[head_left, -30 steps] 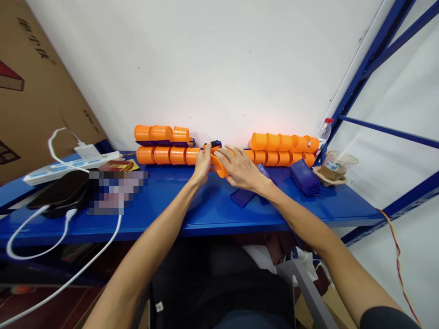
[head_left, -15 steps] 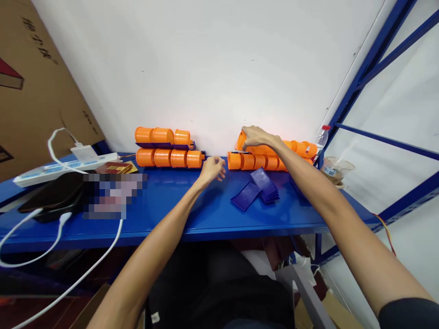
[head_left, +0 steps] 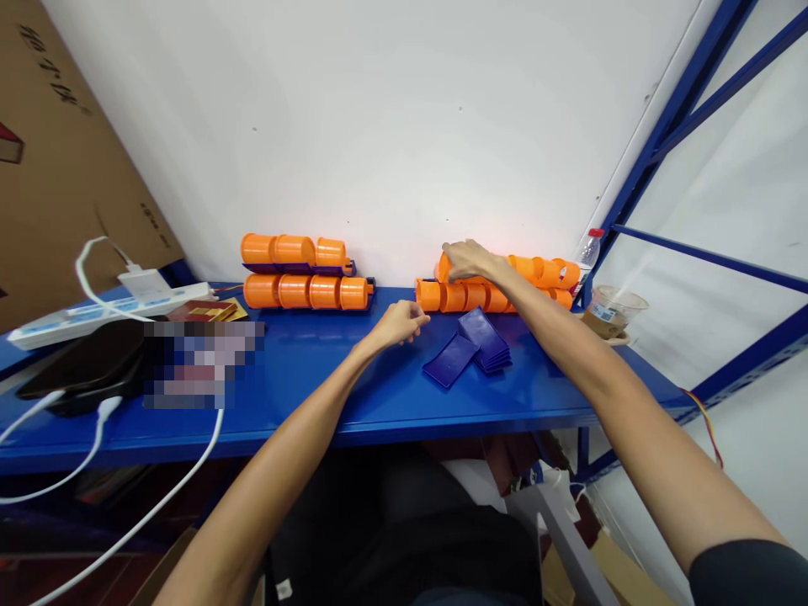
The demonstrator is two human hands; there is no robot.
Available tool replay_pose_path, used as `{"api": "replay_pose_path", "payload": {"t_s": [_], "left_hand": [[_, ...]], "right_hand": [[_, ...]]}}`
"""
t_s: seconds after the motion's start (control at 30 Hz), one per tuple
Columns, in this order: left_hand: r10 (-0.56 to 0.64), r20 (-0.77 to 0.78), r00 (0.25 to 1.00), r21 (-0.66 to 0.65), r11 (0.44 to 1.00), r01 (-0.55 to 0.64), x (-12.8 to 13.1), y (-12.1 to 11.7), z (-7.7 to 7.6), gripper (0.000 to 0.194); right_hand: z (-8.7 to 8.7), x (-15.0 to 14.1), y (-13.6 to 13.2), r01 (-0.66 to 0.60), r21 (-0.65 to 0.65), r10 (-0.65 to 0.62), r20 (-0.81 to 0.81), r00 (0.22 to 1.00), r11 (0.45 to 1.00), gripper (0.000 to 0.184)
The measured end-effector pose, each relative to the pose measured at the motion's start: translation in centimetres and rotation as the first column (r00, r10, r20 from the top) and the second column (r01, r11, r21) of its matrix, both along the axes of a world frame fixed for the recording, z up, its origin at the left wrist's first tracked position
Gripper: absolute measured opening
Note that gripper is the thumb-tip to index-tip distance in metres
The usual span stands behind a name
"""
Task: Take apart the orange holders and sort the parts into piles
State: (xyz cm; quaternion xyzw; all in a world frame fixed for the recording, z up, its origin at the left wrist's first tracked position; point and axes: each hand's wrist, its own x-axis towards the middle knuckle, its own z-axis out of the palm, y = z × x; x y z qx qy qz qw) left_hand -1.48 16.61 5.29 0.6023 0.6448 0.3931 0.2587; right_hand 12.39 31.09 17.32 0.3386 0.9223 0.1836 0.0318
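Note:
Just above the blue shelf, my left hand (head_left: 401, 322) has loosely bent fingers, and nothing shows in them. It is nearest to a fanned stack of dark blue rectangular plates (head_left: 489, 339) and a single blue plate (head_left: 450, 359). At the back right, my right hand (head_left: 470, 259) is closed over an orange cup (head_left: 444, 268) at the left end of the upper row. Its fingertips are partly hidden. Below lies a row of orange cups (head_left: 453, 297) on their sides. More cups (head_left: 538, 271) continue the upper row behind my forearm.
At the back left, orange cups (head_left: 294, 292) lie in two stacked rows with blue strips. A power strip (head_left: 107, 316), a black phone-like device (head_left: 88, 362) and white cables occupy the left side. On the right stand a drink cup (head_left: 613, 313) and a bottle (head_left: 590, 250).
My left hand has shifted right, toward the blue plates. My right hand has lowered slightly, and the tilted cup under it now lies more level on the upper row.

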Motion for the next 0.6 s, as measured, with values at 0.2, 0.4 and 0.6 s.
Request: {"api": "replay_pose_path", "payload": {"t_s": [0.2,0.4,0.6], "left_hand": [[-0.03,-0.339,0.94,0.062,0.997,0.055,0.7,0.4,-1.0,0.025],[-0.084,-0.451,0.889,-0.003,0.996,0.092,3.2,0.2,-1.2,0.03],[-0.158,-0.543,0.825,0.001,0.982,0.189,4.4,0.0,-1.4,0.011]], "right_hand": [[0.1,1.7,-4.0,-0.083,0.076,0.105,-0.372,0.922,0.994,0.054],[-3.4,7.7,-13.0,-0.072,0.063,0.095,-0.726,0.681,0.995,0.031],[-7.6,12.0,-16.1,0.035,-0.109,-0.105,-0.757,0.645,0.993,0.022]]}}
